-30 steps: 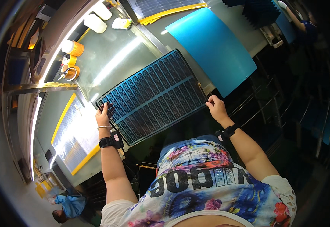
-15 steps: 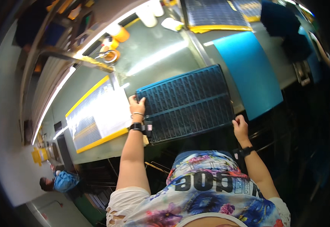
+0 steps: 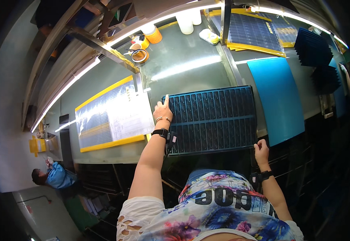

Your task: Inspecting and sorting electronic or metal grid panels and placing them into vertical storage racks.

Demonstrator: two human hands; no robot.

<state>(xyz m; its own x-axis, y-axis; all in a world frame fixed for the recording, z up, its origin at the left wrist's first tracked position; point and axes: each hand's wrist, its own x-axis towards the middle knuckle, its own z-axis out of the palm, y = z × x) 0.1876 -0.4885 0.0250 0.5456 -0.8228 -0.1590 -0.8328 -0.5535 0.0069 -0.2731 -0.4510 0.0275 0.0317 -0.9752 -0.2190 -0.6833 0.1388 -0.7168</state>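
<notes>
A dark slotted tray point(image 3: 213, 117) with blue ribs, a long strip across its middle and many narrow cells, lies flat at the front of the green bench. At its left edge is my left hand point(image 3: 163, 110), index finger stretched along the far left corner and the other fingers bent at the edge. My right hand point(image 3: 261, 152) is closed at the near right corner, thumb and fingers pinched there; the fingertips are partly hidden. Both wrists carry black straps with small devices. Right of the tray lies a smooth blue sheet point(image 3: 277, 100).
Left of the tray are yellow-edged plastic sleeves point(image 3: 102, 116) and a white paper point(image 3: 133, 116). Behind stand tape rolls point(image 3: 140, 55), an orange-and-white container point(image 3: 154, 35) and white bottles point(image 3: 184, 22). Black pleated racks point(image 3: 313, 46) stand far right. A person in blue point(image 3: 60, 175) is at far left.
The tray has turned slightly and now lies squarer to the bench edge. My left index finger has straightened along the corner. The view has shifted.
</notes>
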